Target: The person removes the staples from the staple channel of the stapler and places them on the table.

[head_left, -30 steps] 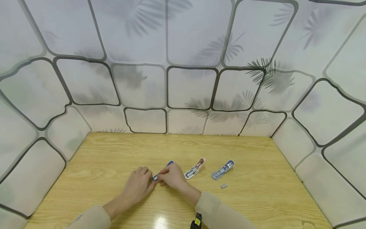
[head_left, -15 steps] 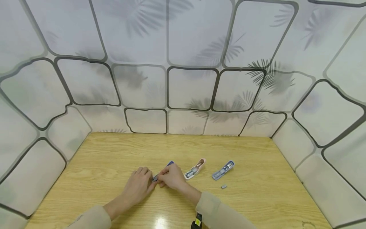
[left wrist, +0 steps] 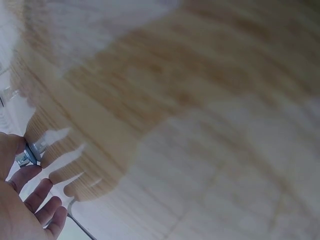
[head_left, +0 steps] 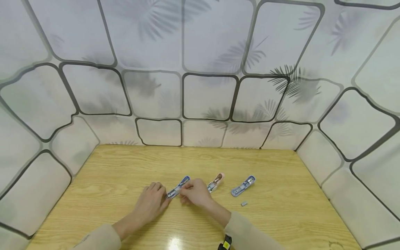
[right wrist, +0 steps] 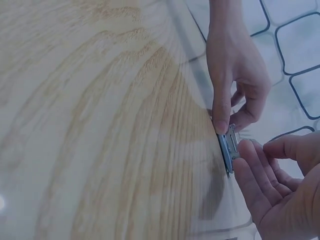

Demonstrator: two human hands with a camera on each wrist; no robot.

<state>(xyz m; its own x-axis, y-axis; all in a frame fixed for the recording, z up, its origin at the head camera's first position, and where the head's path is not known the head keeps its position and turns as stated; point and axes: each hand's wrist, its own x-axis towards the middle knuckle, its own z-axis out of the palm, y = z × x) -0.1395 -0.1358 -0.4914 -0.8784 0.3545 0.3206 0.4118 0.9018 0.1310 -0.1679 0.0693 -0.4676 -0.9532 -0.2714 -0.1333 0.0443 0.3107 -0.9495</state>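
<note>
A small blue stapler [head_left: 178,187] lies opened out on the wooden table [head_left: 125,166], its metal channel facing up. My left hand [head_left: 167,196] pinches its near end between thumb and forefinger. In the right wrist view that pinch by the left hand [right wrist: 227,124] on the stapler [right wrist: 229,149] is plain. My right hand [head_left: 185,189] sits just right of the stapler, with relaxed fingers touching its side. In the right wrist view the right hand [right wrist: 256,157] has its thumb held apart from the stapler. The left wrist view shows only the left hand's [left wrist: 30,172] fingers and a metal end [left wrist: 27,156].
A pink stapler [head_left: 217,181] lies right of my right hand, its near end hidden behind it. Another blue stapler [head_left: 243,185] lies open farther right, with a small grey block of staples [head_left: 244,203] in front of it. Patterned walls [head_left: 206,97] close in the table.
My right hand has let go of the blue stapler and slid right, uncovering most of it and hiding the pink stapler's near end. The left hand has kept its pinch.
</note>
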